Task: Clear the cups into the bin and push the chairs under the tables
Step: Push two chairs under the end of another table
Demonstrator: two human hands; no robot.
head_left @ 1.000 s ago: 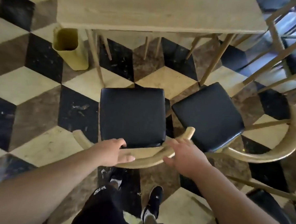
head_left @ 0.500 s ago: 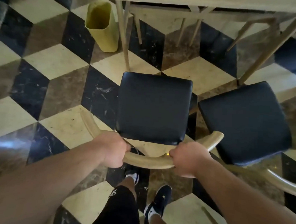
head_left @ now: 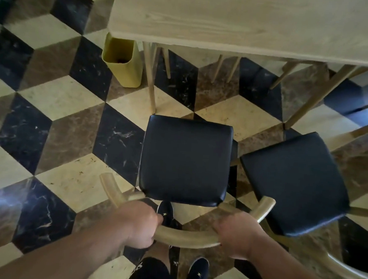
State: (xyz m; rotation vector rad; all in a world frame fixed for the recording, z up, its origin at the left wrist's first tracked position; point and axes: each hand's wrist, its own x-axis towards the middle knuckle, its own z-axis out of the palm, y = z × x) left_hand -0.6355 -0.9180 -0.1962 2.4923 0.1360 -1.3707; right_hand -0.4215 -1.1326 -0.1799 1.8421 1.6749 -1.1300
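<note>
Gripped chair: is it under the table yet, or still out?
Out. The chair seat stands clear of the table edge, bare floor between them. Left hand and right hand grip its backrest.

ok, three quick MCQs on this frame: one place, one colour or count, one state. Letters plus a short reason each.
1. Where is the yellow bin?
A. on the table
B. on the floor by the table's left leg
C. on a chair seat

2. How many black seat cushions show in full?
A. one
B. two
C. four

3. What are the hands doing?
A. both gripping the chair backrest
B. both hanging free
C. one holding a cup

Answers: B, the bin stands on the tiles beside the table leg. B, two cushions lie side by side. A, left hand and right hand wrap the curved rail.
</note>
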